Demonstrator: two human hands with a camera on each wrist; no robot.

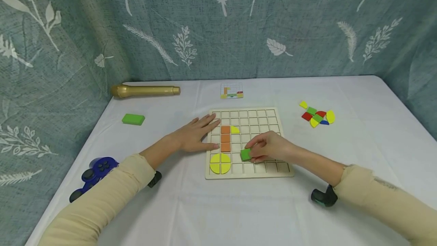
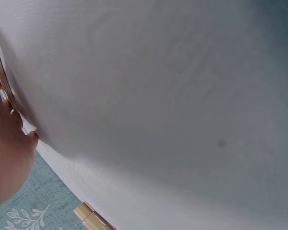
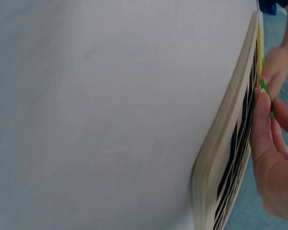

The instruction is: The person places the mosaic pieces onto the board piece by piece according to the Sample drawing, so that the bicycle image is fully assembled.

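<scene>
My right hand (image 1: 271,146) pinches a green square tile (image 1: 245,155) between thumb and fingers, low over the lower middle of a wooden grid board (image 1: 263,120). In the right wrist view the tile (image 3: 264,86) shows edge-on at the fingertips, close beside the board (image 3: 216,139). With fingers spread, my left hand (image 1: 194,135) rests on the board's left edge. Three orange squares (image 1: 225,138) form a column on the grid, and a yellow quarter-circle (image 1: 234,129) sits right of the top one. Below them, several yellow quarters make a circle (image 1: 216,162).
Loose coloured tiles (image 1: 330,117) lie in a cluster to the right. A small pattern card (image 1: 231,90) is behind the board. On the left are a gold microphone (image 1: 146,91), a green block (image 1: 133,119) and a blue game controller (image 1: 102,168), partly behind my left sleeve.
</scene>
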